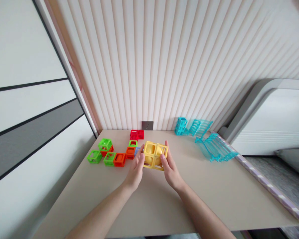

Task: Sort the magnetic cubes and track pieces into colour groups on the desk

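Between my two hands is a yellow block assembly [150, 148] made of several hollow cubes joined in a square. My left hand [136, 169] grips its left side, and my right hand [171, 168] grips the right side with the thumb on the front face. Left of it on the table lie orange cubes [119, 159], green cubes [94, 156] and a red pair of cubes [137, 134]. A blue cube [137, 150] is partly hidden behind my left fingers.
A turquoise cube tower [181, 126] and turquoise open-frame pieces [216, 147] stand at the table's back right. The pale table [149, 209] meets a ribbed wall [149, 66] holding a dark socket [147, 125]. A white cabinet [27, 139] rises on the left, a headboard [271, 116] on the right.
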`<state>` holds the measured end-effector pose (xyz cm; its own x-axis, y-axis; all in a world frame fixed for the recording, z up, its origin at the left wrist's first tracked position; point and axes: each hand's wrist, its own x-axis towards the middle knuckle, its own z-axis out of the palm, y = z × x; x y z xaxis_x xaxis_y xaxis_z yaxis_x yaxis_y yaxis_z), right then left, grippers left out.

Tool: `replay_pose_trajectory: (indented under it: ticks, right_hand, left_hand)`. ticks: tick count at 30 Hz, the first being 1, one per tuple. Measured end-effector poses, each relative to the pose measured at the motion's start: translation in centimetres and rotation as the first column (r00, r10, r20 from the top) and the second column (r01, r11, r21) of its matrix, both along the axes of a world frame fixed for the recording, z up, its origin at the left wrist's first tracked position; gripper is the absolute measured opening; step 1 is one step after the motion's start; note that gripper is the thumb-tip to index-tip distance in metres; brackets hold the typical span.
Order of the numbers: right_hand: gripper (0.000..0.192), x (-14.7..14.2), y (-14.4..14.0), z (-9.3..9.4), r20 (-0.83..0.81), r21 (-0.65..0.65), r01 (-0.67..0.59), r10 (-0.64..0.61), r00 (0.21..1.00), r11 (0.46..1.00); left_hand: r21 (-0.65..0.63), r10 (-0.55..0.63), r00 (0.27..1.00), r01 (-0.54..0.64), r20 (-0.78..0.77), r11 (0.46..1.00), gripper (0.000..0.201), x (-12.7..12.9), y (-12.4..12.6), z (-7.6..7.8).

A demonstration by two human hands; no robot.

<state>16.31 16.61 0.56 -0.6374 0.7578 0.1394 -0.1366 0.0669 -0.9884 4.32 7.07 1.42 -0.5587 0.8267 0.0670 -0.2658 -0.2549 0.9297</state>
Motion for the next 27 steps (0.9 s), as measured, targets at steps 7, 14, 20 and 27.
replay_pose_trajectory:
  ticks: [7,14,20,27]
  right_hand:
    - [0.076,-0.2,-0.3,-0.2,-0.016,0.049,-0.017,0.018,1.000,0.999]
    - [0.069,0.1,-0.3,-0.6,-0.024,0.228,0.075,-0.072,0.997,0.971]
    - [0.062,-0.2,-0.9,-1.2,-0.013,0.365,0.078,-0.079,0.997,0.928]
    - [0.059,-0.3,-0.8,-1.5,0.005,0.351,0.073,-0.080,0.997,0.934]
  left_hand:
    - [-0.039,0.041,0.982,-0.049,-0.182,0.998,0.047,0.1,0.0,0.3]
    - [-0.055,-0.041,0.970,0.029,-0.241,0.998,0.045,-0.1,-0.4,1.3]
    - [-0.044,0.122,0.942,-0.143,-0.313,0.989,0.045,0.2,-0.2,0.7]
    - [-0.023,0.107,0.971,-0.115,-0.213,0.993,0.040,0.7,0.1,0.3]
